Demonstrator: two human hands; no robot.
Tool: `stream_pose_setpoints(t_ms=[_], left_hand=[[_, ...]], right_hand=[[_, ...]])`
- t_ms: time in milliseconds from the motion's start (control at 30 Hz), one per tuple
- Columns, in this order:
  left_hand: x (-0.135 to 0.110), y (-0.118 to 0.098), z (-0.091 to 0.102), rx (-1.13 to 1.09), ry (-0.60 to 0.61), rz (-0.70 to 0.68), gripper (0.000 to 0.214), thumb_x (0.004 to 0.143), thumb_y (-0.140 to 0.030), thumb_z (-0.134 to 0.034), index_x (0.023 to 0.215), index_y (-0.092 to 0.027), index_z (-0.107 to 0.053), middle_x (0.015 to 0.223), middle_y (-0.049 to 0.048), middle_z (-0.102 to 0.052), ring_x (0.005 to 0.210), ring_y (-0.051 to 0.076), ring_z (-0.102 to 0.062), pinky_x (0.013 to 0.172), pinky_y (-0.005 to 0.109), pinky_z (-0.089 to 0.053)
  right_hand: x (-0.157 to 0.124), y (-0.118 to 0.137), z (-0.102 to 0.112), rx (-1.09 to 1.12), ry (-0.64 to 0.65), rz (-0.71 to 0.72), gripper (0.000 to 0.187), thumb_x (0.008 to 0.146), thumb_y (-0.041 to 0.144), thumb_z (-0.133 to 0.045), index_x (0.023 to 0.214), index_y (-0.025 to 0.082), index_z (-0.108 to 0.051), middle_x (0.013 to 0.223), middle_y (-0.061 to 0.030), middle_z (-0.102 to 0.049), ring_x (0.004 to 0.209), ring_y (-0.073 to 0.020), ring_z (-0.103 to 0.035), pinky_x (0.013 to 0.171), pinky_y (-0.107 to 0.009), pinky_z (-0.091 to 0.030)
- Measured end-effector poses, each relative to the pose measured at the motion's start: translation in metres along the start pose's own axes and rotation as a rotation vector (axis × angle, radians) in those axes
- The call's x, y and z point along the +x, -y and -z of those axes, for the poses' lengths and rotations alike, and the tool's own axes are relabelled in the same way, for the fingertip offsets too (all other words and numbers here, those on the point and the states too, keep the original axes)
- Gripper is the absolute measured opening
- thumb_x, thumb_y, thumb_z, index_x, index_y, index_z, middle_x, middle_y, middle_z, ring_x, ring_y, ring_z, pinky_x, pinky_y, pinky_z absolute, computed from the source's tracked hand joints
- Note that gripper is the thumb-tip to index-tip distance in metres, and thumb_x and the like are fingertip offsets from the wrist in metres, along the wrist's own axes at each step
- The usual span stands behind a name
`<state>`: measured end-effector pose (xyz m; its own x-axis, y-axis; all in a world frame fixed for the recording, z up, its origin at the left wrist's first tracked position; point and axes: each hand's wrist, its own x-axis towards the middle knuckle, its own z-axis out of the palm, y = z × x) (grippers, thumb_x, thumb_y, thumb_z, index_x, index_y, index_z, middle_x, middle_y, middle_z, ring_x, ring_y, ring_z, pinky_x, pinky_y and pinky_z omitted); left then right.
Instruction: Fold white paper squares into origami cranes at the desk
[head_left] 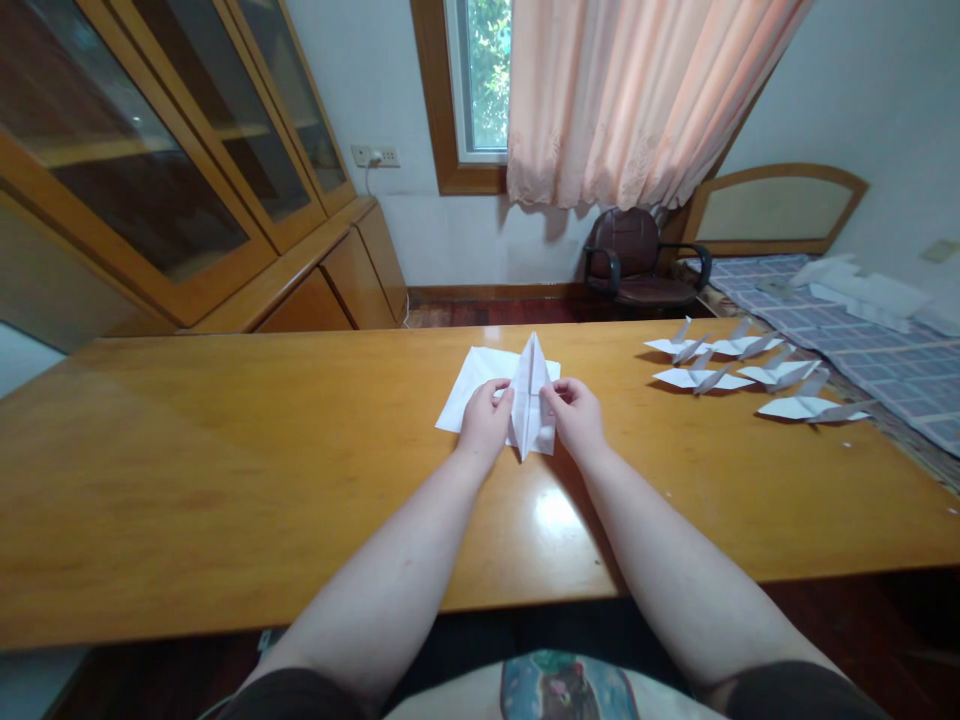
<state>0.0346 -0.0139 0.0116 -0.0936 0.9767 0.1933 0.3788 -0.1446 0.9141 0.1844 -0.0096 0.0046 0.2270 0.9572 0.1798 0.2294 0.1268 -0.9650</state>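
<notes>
A white, partly folded paper piece (pixel 529 392), a long kite shape with a point at each end, is held above the wooden table (pixel 225 470). My left hand (pixel 486 418) pinches its left edge. My right hand (pixel 576 412) pinches its right edge. Both hands have the fingers closed on the paper. Under them lies a stack of flat white sheets (pixel 472 385).
Several finished white paper cranes (pixel 739 375) stand on the table's right part. Behind the table are a dark office chair (pixel 637 262), a bed with a checked cover (pixel 862 340), a glass-door wooden cabinet (pixel 187 160) at left and a curtained window (pixel 622 95).
</notes>
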Motion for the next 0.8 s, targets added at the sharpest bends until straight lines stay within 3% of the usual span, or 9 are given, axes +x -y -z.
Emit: stream_pose_setpoints(t_ms=[67,200,400,567,800], left_hand=[[0.001,0.001,0.0,-0.027,0.012,0.04,0.024,0.081,-0.029,-0.058,0.101,-0.017,-0.063,0.092,0.0059,-0.069,0.077,0.016,-0.064,0.074,0.028,-0.051],[0.002,0.003,-0.002,-0.038,0.044,0.082,0.014,0.075,-0.029,-0.064,0.082,-0.017,-0.063,0.072,0.0008,-0.066,0.067,0.015,-0.063,0.067,0.026,-0.049],[0.004,0.004,-0.005,-0.273,0.018,0.181,0.013,0.077,-0.029,-0.061,0.078,-0.017,-0.056,0.063,-0.0027,-0.06,0.056,0.012,-0.061,0.058,0.024,-0.049],[0.002,-0.001,-0.005,-0.352,0.019,0.204,0.013,0.077,-0.029,-0.061,0.08,-0.017,-0.055,0.066,-0.0024,-0.059,0.055,0.01,-0.06,0.055,0.022,-0.052],[-0.003,-0.005,-0.005,-0.356,0.002,0.174,0.013,0.082,-0.029,-0.057,0.087,-0.018,-0.055,0.087,0.0009,-0.061,0.057,0.008,-0.059,0.056,0.024,-0.055]], right_hand=[[0.001,0.001,0.002,-0.011,-0.046,0.039,0.024,0.074,0.042,-0.061,0.077,0.018,-0.062,0.076,-0.0026,-0.063,0.068,-0.016,-0.057,0.065,-0.028,-0.046],[0.001,0.006,0.006,-0.245,-0.157,0.158,0.022,0.074,0.039,-0.061,0.071,0.018,-0.064,0.076,-0.0039,-0.06,0.072,-0.0169,-0.054,0.071,-0.03,-0.045],[-0.004,0.006,0.002,-0.168,0.033,0.074,0.024,0.072,0.04,-0.065,0.08,0.018,-0.065,0.07,-0.0003,-0.062,0.062,-0.0148,-0.053,0.06,-0.026,-0.042],[-0.008,0.008,-0.001,-0.21,0.07,0.048,0.021,0.074,0.039,-0.062,0.073,0.019,-0.063,0.065,0.0004,-0.062,0.06,-0.015,-0.054,0.058,-0.025,-0.04],[-0.014,0.017,0.004,-0.369,0.064,0.232,0.023,0.084,0.037,-0.052,0.08,0.02,-0.067,0.076,-0.0032,-0.067,0.069,-0.0166,-0.058,0.067,-0.027,-0.044]])
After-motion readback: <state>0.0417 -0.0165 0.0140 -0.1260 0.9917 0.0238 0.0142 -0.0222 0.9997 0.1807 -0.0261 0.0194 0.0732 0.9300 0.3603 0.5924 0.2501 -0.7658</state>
